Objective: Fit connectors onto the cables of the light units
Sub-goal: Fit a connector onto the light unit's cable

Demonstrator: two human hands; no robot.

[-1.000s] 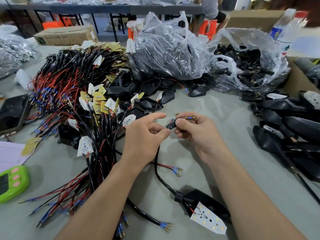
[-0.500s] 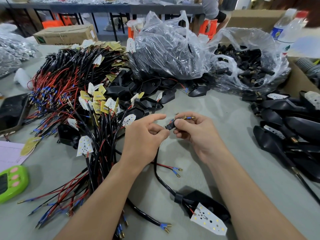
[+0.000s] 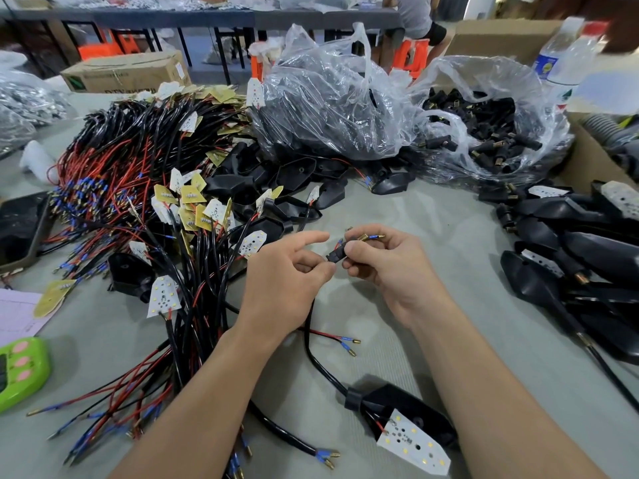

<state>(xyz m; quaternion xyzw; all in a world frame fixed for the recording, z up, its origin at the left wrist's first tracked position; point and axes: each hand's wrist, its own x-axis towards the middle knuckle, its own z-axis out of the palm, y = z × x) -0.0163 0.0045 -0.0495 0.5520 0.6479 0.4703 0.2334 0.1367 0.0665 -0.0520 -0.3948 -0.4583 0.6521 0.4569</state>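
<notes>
Pinching the black connector [image 3: 336, 253] above mid-table, the right hand [image 3: 380, 267] holds it on the cable [image 3: 313, 340] of the near light unit [image 3: 408, 413]. The left hand [image 3: 287, 274] seems to pinch that cable just below, forefinger straight. One fitting underway, and a heap of bare cables [image 3: 138, 188] waits, crowding the left arm. The connector bag [image 3: 484, 133] sits behind.

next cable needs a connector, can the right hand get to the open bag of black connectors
Probably yes: the bag lies ahead and right of the right hand, mouth open, only bare table between. But that hand now pinches a connector and must let go first.
</notes>
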